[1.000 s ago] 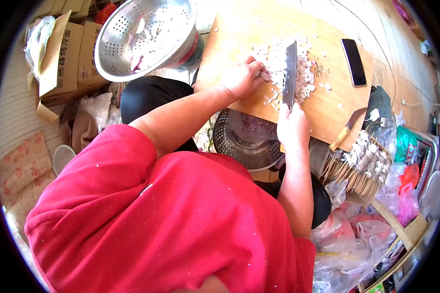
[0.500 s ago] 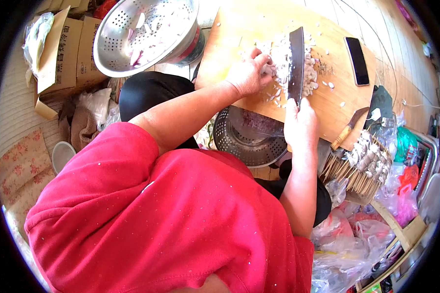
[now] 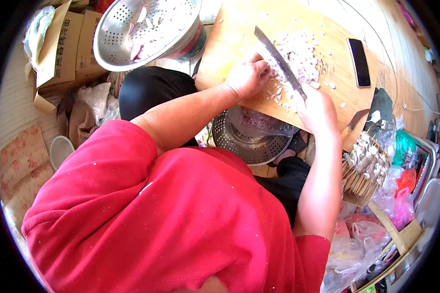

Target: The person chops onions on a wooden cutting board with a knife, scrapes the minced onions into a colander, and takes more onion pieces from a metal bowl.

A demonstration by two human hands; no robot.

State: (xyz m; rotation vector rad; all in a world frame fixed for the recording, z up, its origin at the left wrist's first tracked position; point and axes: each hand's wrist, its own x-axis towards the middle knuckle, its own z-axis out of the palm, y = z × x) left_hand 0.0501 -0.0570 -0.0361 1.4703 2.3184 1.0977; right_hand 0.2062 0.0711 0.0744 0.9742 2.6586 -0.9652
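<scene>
My right hand (image 3: 316,108) is closed round the handle of a large dark-bladed knife (image 3: 280,62), whose blade slants up and left over the wooden board (image 3: 225,53). Left of the blade, my left hand (image 3: 249,77) rests low over the board with its fingers curled together; what they pinch is too small to make out. Chopped pale purple-white onion pieces (image 3: 300,56) lie in a pile to the right of the blade, with loose bits scattered round them. A phone (image 3: 359,62) lies at the board's right side. A smaller knife (image 3: 355,122) lies at its lower right corner, partly behind my right arm.
A metal colander (image 3: 115,41) with onion pieces stands at upper left. Another colander (image 3: 230,144) is below the board, beside a clear bag. Skewered food (image 3: 369,158) and plastic bags (image 3: 359,244) are at right. An open cardboard box (image 3: 58,53) stands at far left.
The knife has turned from nearly upright to a slant, its tip swinging left. My right hand has moved right and slightly down. My left hand has stayed nearly in place.
</scene>
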